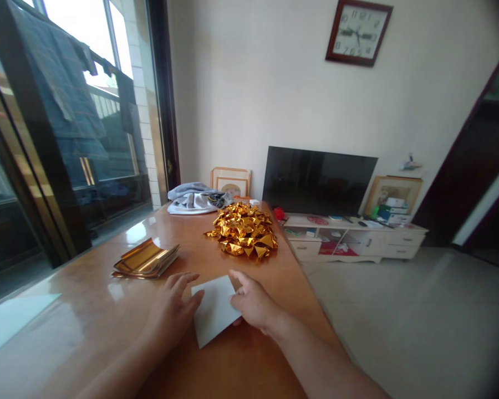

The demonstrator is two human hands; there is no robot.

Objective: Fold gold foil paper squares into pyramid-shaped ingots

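Observation:
A pale sheet of paper (214, 311) lies tilted on the wooden table (79, 316), between my two hands. My left hand (171, 313) rests its fingertips against the sheet's left edge. My right hand (253, 302) pinches the sheet's right side, with the fingers over it and the thumb partly hidden beneath. Farther off, a heap of folded gold foil pieces (243, 231) sits on the table. To the left of my hands lies a stack of gold foil sheets (145, 259).
A crumpled grey cloth (195, 199) lies at the table's far end, near framed pictures (230, 183). The table's right edge drops to a tiled floor (399, 316). Beyond stand a dark television (318, 180) and a cluttered white cabinet (353, 238). Glass doors (66, 138) run along the left.

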